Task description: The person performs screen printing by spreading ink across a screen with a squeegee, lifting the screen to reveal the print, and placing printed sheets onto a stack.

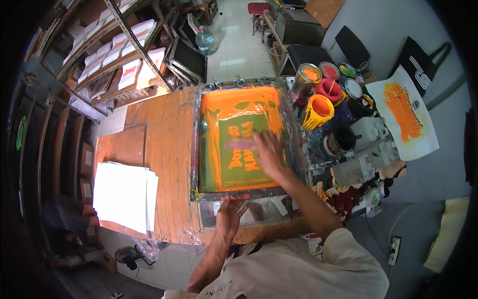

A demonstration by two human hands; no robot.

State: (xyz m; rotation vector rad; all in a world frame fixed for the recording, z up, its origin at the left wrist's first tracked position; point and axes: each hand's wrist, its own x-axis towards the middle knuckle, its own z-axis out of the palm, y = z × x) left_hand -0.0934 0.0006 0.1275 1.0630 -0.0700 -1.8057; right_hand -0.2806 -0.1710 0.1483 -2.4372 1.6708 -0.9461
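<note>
Our screen point(234, 179) on the table point(169, 129) already has orange paint point(239, 98), our right hand point(269, 153) holds 1 blurry bar point(240, 144) over its middle, and our left hand point(229, 217) is at its front edge, but we can't tell if that hand grips or how much spreading is left.

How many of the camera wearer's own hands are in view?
2. The right hand is over the orange-smeared screen, holding a blurred strip-shaped tool; the left hand is at the screen's near edge. Neither is hidden.
</note>
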